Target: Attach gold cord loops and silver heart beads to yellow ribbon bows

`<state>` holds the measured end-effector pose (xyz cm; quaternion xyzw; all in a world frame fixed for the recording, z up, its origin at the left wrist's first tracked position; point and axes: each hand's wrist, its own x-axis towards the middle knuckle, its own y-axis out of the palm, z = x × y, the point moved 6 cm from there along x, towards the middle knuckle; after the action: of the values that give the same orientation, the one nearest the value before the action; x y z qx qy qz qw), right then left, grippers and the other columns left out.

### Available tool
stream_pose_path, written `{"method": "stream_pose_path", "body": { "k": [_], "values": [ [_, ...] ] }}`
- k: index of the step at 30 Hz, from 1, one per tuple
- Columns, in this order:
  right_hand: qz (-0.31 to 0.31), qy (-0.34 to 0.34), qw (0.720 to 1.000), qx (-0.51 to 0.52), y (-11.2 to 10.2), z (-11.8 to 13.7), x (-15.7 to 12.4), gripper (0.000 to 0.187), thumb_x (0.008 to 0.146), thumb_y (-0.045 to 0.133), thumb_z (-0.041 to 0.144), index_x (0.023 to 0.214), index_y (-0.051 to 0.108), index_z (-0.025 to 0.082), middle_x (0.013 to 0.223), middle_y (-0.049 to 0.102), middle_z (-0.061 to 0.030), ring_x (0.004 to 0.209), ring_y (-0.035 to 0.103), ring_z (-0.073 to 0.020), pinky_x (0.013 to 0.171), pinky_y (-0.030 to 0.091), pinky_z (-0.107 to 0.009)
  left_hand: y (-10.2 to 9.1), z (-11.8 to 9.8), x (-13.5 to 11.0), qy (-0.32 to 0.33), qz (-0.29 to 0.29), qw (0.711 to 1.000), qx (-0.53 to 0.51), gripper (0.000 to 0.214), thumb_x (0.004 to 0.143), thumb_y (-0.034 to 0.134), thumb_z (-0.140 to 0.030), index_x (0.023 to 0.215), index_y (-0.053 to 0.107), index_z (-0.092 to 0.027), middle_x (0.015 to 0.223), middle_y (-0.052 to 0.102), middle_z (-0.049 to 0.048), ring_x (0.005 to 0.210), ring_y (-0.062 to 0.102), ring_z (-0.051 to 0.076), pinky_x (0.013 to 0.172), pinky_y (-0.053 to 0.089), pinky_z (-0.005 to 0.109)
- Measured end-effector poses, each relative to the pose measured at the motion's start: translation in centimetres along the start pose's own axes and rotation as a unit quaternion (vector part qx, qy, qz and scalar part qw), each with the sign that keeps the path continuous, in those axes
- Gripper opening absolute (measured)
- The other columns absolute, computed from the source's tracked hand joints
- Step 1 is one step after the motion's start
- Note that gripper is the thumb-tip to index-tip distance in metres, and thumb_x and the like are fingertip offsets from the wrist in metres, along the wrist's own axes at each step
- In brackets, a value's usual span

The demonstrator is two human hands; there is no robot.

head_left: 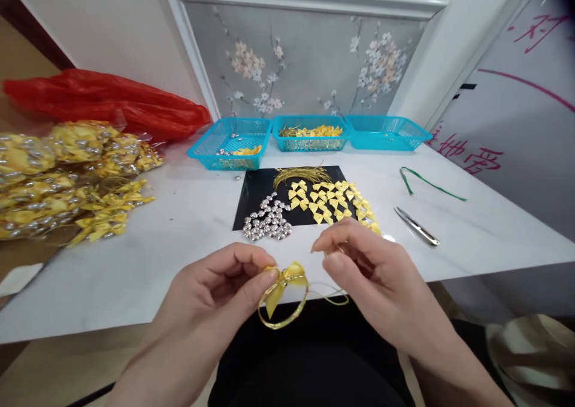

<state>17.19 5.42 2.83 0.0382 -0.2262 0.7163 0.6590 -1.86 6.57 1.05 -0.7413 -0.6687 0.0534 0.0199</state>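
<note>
Between thumb and fingers, my left hand [227,296] pinches a gold ring [284,323] with a yellow ribbon bow [294,272] on it. A thin gold cord [335,299] trails from the ring toward my right hand [371,269]. The right fingers are curled together, with a bit of cord showing at their tips. Beyond my hands lies a black mat [256,185] holding silver beads [269,218], loose yellow bows [321,203] and a bundle of gold cords [300,174].
Three blue baskets [389,143] line the wall. To the right lie metal snips [417,226] and a green strip [433,185]. At left are bagged bow ornaments [40,185], unbagged ones [112,212] and a red bag [108,101]. The white table's front edge [112,317] is close.
</note>
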Motion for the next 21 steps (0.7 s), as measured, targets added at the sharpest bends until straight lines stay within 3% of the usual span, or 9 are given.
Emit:
{"method": "stream_pose_path", "body": {
  "k": [3, 6, 14, 21],
  "values": [
    [0.057, 0.064, 0.995, 0.05, 0.8, -0.7, 0.5, 0.017, 0.097, 0.06, 0.031, 0.086, 0.064, 0.019, 0.069, 0.053, 0.0044, 0.055, 0.044, -0.0082, 0.048, 0.034, -0.021, -0.2, -0.1, -0.2, 0.035, -0.01, 0.999, 0.038, 0.009, 0.079, 0.081, -0.03, 0.086, 0.075, -0.031, 0.074, 0.073, -0.0048, 0.066, 0.066, 0.011, 0.057, 0.052, 0.012],
    [0.088, 0.062, 0.993, 0.051, 1.6, -0.6, 0.8, 0.02, 0.095, 0.063, 0.029, 0.079, 0.062, 0.018, 0.071, 0.055, 0.0035, 0.06, 0.048, -0.0089, 0.052, 0.037, -0.022, -0.3, -0.2, -0.4, 0.048, -0.016, 0.996, 0.072, 0.013, 0.08, 0.081, -0.035, 0.09, 0.074, -0.033, 0.076, 0.074, -0.0049, 0.067, 0.069, 0.011, 0.057, 0.054, 0.01],
    [0.07, 0.005, 0.998, -0.006, 1.4, 0.3, 0.6, 0.023, 0.093, 0.064, 0.016, 0.072, 0.057, 0.018, 0.072, 0.054, 0.0042, 0.065, 0.05, -0.0085, 0.057, 0.037, -0.021, -0.4, 0.2, -0.7, 0.033, 0.028, 0.998, 0.055, 0.022, 0.089, 0.068, -0.05, 0.102, 0.073, -0.033, 0.089, 0.079, 0.0001, 0.077, 0.075, 0.017, 0.065, 0.061, 0.017],
    [0.048, -0.031, 0.998, -0.016, 1.7, 0.5, 0.5, 0.018, 0.094, 0.065, 0.014, 0.076, 0.062, 0.018, 0.074, 0.054, 0.004, 0.067, 0.051, -0.008, 0.059, 0.039, -0.021, 0.8, -0.6, -0.2, 0.04, 0.055, 0.995, 0.07, 0.006, 0.082, 0.078, -0.033, 0.087, 0.077, -0.031, 0.076, 0.077, -0.0015, 0.067, 0.07, 0.013, 0.06, 0.057, 0.014]
  ]
}}
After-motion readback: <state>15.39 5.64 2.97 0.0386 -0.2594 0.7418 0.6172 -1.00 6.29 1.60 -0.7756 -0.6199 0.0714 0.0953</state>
